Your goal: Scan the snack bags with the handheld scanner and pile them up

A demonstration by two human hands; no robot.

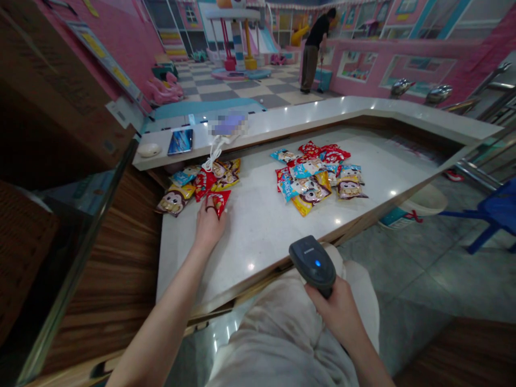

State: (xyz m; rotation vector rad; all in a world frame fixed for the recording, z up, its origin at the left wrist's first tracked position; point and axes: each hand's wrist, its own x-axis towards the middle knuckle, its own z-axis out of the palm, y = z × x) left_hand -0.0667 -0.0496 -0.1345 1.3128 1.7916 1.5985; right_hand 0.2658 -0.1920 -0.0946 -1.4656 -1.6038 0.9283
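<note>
My left hand point(208, 223) reaches over the white counter point(262, 226) and its fingers close on a small red snack packet point(220, 201) at the near edge of the left pile of snack packets point(201, 183). A second, larger pile of snack packets point(318, 174) lies to the right on the same counter. Over my lap, near the counter's front edge, my right hand point(336, 312) grips the handle of a dark barcode scanner point(312, 260) with a blue light on top.
A raised ledge point(322, 113) behind the counter carries a phone point(180, 141), a small white dish point(149, 149) and a white cable point(213, 153). A brown cardboard box point(52, 91) stands at left. A blue chair point(497, 215) is at right. A person stands far off in the play area point(314, 48).
</note>
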